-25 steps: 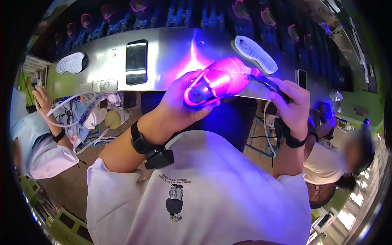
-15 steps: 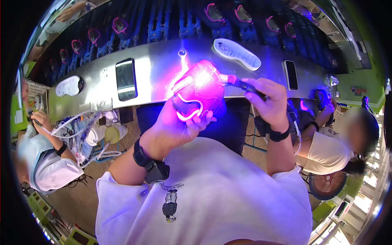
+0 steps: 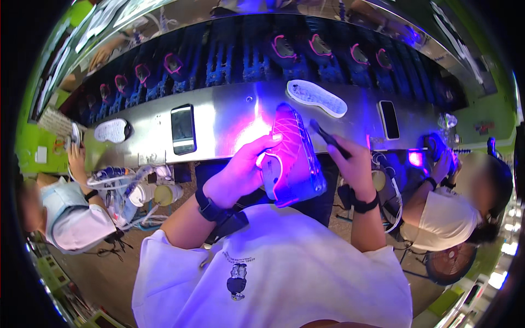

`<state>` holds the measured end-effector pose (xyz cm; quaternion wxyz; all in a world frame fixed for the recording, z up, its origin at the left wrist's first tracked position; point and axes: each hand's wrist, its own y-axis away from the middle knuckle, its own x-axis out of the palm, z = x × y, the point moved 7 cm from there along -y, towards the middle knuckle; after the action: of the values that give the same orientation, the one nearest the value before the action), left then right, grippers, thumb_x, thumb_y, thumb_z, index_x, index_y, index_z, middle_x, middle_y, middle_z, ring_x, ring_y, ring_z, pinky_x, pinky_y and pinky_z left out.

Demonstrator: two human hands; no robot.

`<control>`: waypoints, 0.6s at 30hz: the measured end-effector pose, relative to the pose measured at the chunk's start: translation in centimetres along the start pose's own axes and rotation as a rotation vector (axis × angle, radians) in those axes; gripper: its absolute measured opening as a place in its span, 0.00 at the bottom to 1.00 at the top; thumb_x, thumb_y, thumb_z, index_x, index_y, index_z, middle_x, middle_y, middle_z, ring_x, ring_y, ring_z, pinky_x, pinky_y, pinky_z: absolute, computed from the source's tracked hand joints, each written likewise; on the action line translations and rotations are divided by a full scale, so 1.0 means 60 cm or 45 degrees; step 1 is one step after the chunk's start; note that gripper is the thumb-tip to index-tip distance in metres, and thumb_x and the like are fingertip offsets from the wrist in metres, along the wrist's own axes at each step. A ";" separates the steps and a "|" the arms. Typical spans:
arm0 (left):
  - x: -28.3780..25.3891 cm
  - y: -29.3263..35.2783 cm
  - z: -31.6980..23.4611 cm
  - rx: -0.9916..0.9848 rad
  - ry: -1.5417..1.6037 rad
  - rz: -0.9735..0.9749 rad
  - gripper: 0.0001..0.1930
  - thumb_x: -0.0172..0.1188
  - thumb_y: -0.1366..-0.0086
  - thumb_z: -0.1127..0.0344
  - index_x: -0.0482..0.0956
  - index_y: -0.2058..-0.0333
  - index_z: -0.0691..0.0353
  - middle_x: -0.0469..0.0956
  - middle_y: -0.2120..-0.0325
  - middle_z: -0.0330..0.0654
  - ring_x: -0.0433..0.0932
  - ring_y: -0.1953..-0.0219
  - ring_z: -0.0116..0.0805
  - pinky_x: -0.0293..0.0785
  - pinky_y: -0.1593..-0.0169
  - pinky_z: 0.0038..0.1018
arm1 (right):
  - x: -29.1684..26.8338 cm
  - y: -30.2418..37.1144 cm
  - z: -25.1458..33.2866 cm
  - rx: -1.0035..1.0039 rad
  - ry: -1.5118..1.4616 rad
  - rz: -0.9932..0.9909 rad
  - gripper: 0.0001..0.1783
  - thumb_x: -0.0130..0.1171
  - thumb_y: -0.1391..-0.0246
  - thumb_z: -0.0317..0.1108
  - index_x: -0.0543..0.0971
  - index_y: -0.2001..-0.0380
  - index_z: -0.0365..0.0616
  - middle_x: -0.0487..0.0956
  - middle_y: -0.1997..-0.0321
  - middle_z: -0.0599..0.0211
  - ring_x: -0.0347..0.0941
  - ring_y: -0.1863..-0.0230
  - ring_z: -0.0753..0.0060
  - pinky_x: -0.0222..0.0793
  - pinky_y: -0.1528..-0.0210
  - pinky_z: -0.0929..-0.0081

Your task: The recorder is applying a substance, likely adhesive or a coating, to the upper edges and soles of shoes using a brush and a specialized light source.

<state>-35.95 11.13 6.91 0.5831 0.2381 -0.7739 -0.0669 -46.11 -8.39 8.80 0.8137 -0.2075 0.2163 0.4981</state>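
Note:
In front of my chest, my left hand (image 3: 240, 169) grips a shoe upper (image 3: 292, 164) by its side near the ankle opening. Its toe points away from me, and pink-violet light falls on the laced top and a glowing pink collar edge. To the right of the shoe, my right hand (image 3: 354, 167) has its fingers closed round a dark-handled brush (image 3: 327, 138). The brush head points up and left, a small gap from the shoe. Beyond both hands lies a white shoe sole (image 3: 317, 98) on the metal bench (image 3: 219, 117).
Two phones, one on the left (image 3: 183, 129) and one on the right (image 3: 389, 119), lie on the bench. Another sole (image 3: 112, 130) rests farther left. Behind runs a dark rack (image 3: 229, 60) holding several pink-collared uppers. Co-workers sit on either side; a fan (image 3: 451, 264) stands lower right.
My left hand has turned the shoe upper so its laced top shows and lowered it slightly. My right hand has drawn the brush away from the toe. The whole view has shifted.

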 end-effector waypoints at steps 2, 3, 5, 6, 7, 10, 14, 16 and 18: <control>0.008 -0.002 -0.017 0.031 -0.110 0.090 0.21 0.57 0.30 0.67 0.69 0.41 0.65 0.79 0.50 0.45 0.81 0.49 0.34 0.76 0.41 0.31 | 0.003 -0.019 0.009 0.122 -0.003 -0.031 0.17 0.69 0.46 0.30 0.84 0.53 0.37 0.85 0.66 0.56 0.81 0.66 0.69 0.73 0.61 0.74; 0.001 -0.005 -0.028 0.148 -0.344 0.078 0.24 0.57 0.31 0.66 0.66 0.39 0.65 0.77 0.47 0.46 0.79 0.47 0.36 0.75 0.40 0.33 | 0.007 -0.016 0.019 0.037 -0.062 -0.039 0.17 0.70 0.46 0.30 0.84 0.53 0.37 0.85 0.65 0.56 0.81 0.66 0.70 0.74 0.61 0.74; 0.008 -0.004 -0.054 0.233 -0.578 0.055 0.32 0.64 0.36 0.67 0.63 0.35 0.65 0.76 0.46 0.46 0.79 0.46 0.37 0.75 0.40 0.35 | 0.015 0.004 0.019 0.005 -0.119 -0.038 0.17 0.70 0.46 0.29 0.84 0.53 0.37 0.85 0.65 0.57 0.81 0.66 0.70 0.74 0.60 0.74; 0.016 -0.002 -0.061 0.224 -0.603 0.057 0.32 0.64 0.36 0.67 0.63 0.35 0.65 0.76 0.46 0.46 0.79 0.46 0.37 0.75 0.40 0.35 | 0.026 0.017 0.021 -0.025 -0.162 -0.013 0.17 0.70 0.46 0.29 0.84 0.53 0.37 0.85 0.64 0.57 0.81 0.65 0.70 0.74 0.60 0.74; 0.024 0.004 -0.082 0.415 -0.830 -0.005 0.34 0.67 0.38 0.68 0.64 0.36 0.66 0.77 0.48 0.46 0.80 0.47 0.36 0.76 0.41 0.33 | 0.030 0.029 0.021 -0.099 -0.214 -0.001 0.17 0.69 0.45 0.29 0.83 0.52 0.37 0.85 0.63 0.58 0.81 0.64 0.70 0.74 0.58 0.74; 0.015 0.025 -0.121 0.826 -1.270 -0.144 0.42 0.76 0.47 0.67 0.64 0.35 0.68 0.78 0.50 0.46 0.81 0.50 0.39 0.76 0.43 0.33 | 0.044 0.045 -0.006 0.063 -0.313 0.063 0.16 0.67 0.43 0.28 0.82 0.51 0.37 0.85 0.62 0.58 0.80 0.61 0.70 0.74 0.56 0.74; 0.049 0.061 -0.143 1.356 -2.309 -0.344 0.42 0.77 0.59 0.68 0.76 0.40 0.59 0.77 0.52 0.50 0.80 0.50 0.51 0.78 0.47 0.39 | 0.025 0.059 -0.043 0.382 -0.505 0.020 0.19 0.63 0.41 0.25 0.78 0.46 0.37 0.84 0.62 0.60 0.78 0.60 0.75 0.73 0.53 0.75; 0.058 0.074 -0.132 1.719 -2.719 -0.233 0.41 0.75 0.63 0.69 0.79 0.43 0.54 0.78 0.53 0.49 0.79 0.50 0.51 0.79 0.47 0.40 | 0.007 0.063 -0.029 0.341 -0.524 -0.031 0.20 0.63 0.42 0.25 0.78 0.45 0.36 0.84 0.60 0.60 0.78 0.59 0.76 0.73 0.52 0.76; 0.062 0.075 -0.126 1.723 -2.768 -0.198 0.37 0.75 0.63 0.71 0.83 0.47 0.51 0.78 0.53 0.47 0.79 0.50 0.52 0.80 0.47 0.43 | -0.018 0.066 -0.009 0.305 -0.529 -0.074 0.21 0.63 0.42 0.24 0.79 0.45 0.36 0.85 0.59 0.60 0.79 0.58 0.77 0.73 0.51 0.76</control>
<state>-30.97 14.75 14.24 -0.5876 0.3533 -0.7134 0.1450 -50.21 -7.81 8.46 0.8736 -0.0087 0.0958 0.4771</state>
